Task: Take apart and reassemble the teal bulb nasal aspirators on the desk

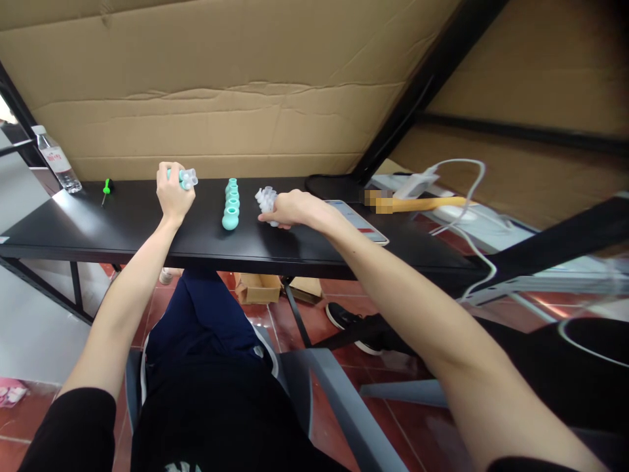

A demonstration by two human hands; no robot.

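Note:
My left hand (173,193) is raised over the left part of the black table, its fingers wrapped round a small mint-green bottle (181,176). Clear plastic pieces (190,178) stick out at the bottle's right end. To its right, several rounded mint-green bottles (230,219) with open necks stand in a row running away from me. Just right of that row lies a small heap of clear plastic pieces (266,198). My right hand (287,208) reaches down onto the heap with its fingers curled at the near right side; what they grip, if anything, is hidden.
A phone or tablet (361,223) lies right of my right hand. A green-handled screwdriver (107,190) and a water bottle (56,160) are at the left. A cardboard sheet (221,124) backs the black table (132,236). At the right are a yellow-handled tool (422,204) and white cables (484,262).

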